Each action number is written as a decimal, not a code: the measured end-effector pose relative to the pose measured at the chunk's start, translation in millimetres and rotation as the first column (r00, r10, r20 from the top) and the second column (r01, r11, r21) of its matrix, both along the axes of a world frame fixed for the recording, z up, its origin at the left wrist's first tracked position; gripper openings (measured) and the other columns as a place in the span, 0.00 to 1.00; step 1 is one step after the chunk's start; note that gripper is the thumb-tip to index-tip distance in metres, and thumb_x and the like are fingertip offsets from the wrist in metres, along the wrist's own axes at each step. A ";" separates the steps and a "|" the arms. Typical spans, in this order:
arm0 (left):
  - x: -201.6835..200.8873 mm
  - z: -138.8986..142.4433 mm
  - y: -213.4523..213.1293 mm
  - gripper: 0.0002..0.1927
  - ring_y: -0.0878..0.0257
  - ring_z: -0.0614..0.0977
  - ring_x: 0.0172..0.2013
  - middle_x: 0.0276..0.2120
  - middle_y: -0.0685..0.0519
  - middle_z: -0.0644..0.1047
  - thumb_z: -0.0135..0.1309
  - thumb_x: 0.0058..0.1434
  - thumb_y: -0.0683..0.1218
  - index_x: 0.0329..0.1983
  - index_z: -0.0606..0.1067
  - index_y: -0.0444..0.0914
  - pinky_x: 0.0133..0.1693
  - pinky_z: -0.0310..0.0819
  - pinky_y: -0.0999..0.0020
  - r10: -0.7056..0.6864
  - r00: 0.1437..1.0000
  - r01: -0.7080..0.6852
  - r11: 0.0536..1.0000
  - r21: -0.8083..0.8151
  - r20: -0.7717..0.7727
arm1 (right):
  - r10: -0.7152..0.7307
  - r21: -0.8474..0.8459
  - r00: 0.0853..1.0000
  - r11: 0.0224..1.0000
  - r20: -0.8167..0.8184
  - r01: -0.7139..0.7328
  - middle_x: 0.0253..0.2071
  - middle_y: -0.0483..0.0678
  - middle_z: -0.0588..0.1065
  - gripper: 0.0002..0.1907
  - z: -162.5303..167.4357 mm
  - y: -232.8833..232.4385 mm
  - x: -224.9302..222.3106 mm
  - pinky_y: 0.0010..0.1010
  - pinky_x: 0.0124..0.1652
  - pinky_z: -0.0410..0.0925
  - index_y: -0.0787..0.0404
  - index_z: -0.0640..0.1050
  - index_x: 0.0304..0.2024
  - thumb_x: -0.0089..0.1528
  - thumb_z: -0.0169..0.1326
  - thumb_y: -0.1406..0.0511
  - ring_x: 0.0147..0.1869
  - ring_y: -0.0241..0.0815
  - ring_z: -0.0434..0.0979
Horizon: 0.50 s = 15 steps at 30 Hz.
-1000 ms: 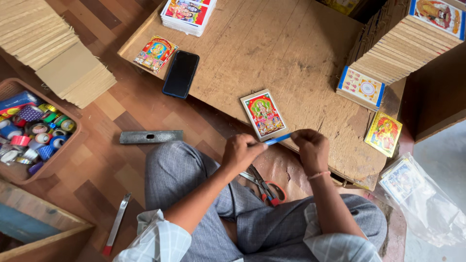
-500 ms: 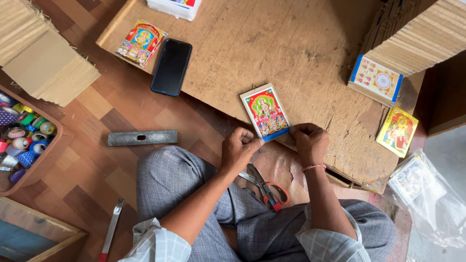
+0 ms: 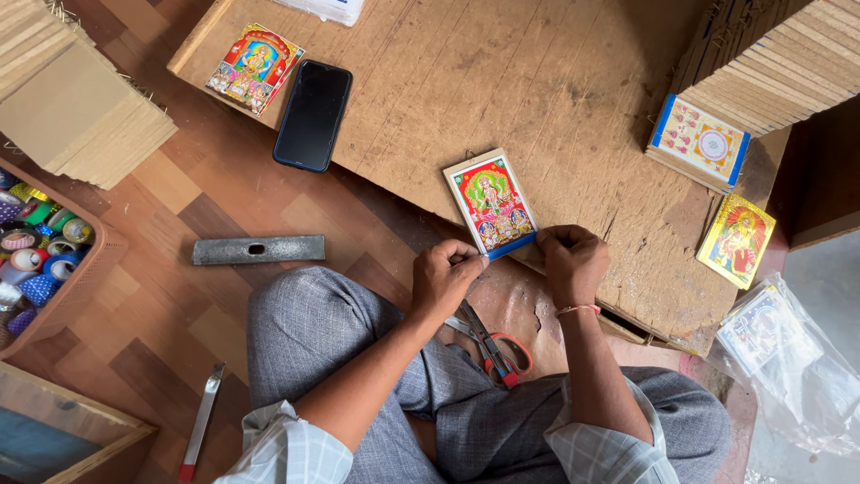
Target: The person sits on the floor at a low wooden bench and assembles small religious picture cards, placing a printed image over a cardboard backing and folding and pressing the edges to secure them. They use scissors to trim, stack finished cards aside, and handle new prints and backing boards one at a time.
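Note:
A small colourful picture card [image 3: 492, 202] with a white border lies on the wooden board [image 3: 555, 99] near its front edge. A blue strip runs along the card's near edge. My left hand [image 3: 448, 276] pinches the left end of that strip, and my right hand [image 3: 570, 260] pinches the right end. Both hands rest at the board's edge, above my lap. Red-handled scissors [image 3: 498, 351] lie on my legs just below the hands.
A black phone [image 3: 313, 115] and another picture card [image 3: 255, 68] lie at the board's left. Stacked cards [image 3: 699, 142] and a yellow card [image 3: 736, 239] sit right. A metal bar [image 3: 259, 249], a basket of tape rolls [image 3: 36, 255], cardboard stacks [image 3: 76, 108] and a plastic bag [image 3: 788, 358] surround me.
The view has shifted and closed in on the board. Both hands stay at the card's near edge, holding the blue strip; the card has barely moved.

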State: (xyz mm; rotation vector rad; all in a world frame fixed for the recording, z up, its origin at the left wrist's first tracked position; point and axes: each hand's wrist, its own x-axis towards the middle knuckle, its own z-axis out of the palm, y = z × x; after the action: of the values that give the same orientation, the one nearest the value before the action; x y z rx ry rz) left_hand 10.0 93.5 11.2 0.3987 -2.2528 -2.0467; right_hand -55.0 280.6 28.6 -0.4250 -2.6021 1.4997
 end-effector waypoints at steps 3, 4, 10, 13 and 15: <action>-1.2 0.0 0.2 0.11 0.69 0.79 0.25 0.22 0.54 0.80 0.63 0.56 0.46 0.31 0.81 0.32 0.27 0.73 0.71 -0.002 0.999 0.000 0.999 0.046 0.048 | -0.010 -0.006 1.000 1.000 0.002 0.010 0.26 0.48 0.81 0.05 -0.6 -0.4 0.2 0.25 0.29 0.73 0.66 0.85 0.33 0.56 0.63 0.69 0.27 0.31 0.79; -1.1 -0.2 0.2 0.11 0.69 0.79 0.25 0.22 0.54 0.80 0.63 0.56 0.46 0.31 0.81 0.32 0.27 0.73 0.71 -0.002 0.999 0.000 0.999 0.049 0.045 | -0.012 -0.022 1.000 1.000 0.007 0.012 0.26 0.48 0.81 0.05 -1.0 -0.5 0.4 0.25 0.29 0.74 0.65 0.85 0.33 0.56 0.63 0.69 0.27 0.31 0.80; -0.3 -1.8 0.5 0.10 0.69 0.79 0.25 0.23 0.54 0.80 0.63 0.56 0.46 0.31 0.81 0.32 0.27 0.73 0.71 -0.001 0.999 -0.002 0.999 0.048 0.048 | -0.010 0.143 1.000 0.990 -0.015 0.012 0.27 0.47 0.82 0.06 -3.3 -0.3 1.3 0.27 0.32 0.73 0.62 0.86 0.33 0.54 0.64 0.66 0.28 0.32 0.80; -0.7 -2.4 0.5 0.10 0.69 0.79 0.25 0.22 0.54 0.80 0.63 0.56 0.46 0.31 0.81 0.33 0.27 0.73 0.71 0.001 0.999 -0.003 0.999 0.044 0.042 | -0.011 0.178 0.999 0.984 -0.033 0.017 0.27 0.48 0.82 0.06 -4.4 -0.9 1.2 0.27 0.32 0.72 0.62 0.86 0.33 0.55 0.65 0.66 0.28 0.33 0.80; -1.2 -2.5 0.5 0.10 0.69 0.79 0.24 0.22 0.53 0.80 0.64 0.55 0.46 0.31 0.81 0.32 0.27 0.73 0.70 0.010 0.998 -0.013 0.999 0.040 0.057 | -0.020 0.157 0.998 0.987 -0.064 0.030 0.28 0.48 0.81 0.10 -4.6 -0.1 0.6 0.27 0.31 0.72 0.63 0.83 0.36 0.53 0.66 0.67 0.29 0.33 0.80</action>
State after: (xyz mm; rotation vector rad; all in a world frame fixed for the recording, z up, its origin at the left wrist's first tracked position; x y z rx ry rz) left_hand 8.8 94.0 8.7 0.4782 -2.2380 -2.1046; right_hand -54.4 280.5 24.0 -0.3865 -2.6316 1.2663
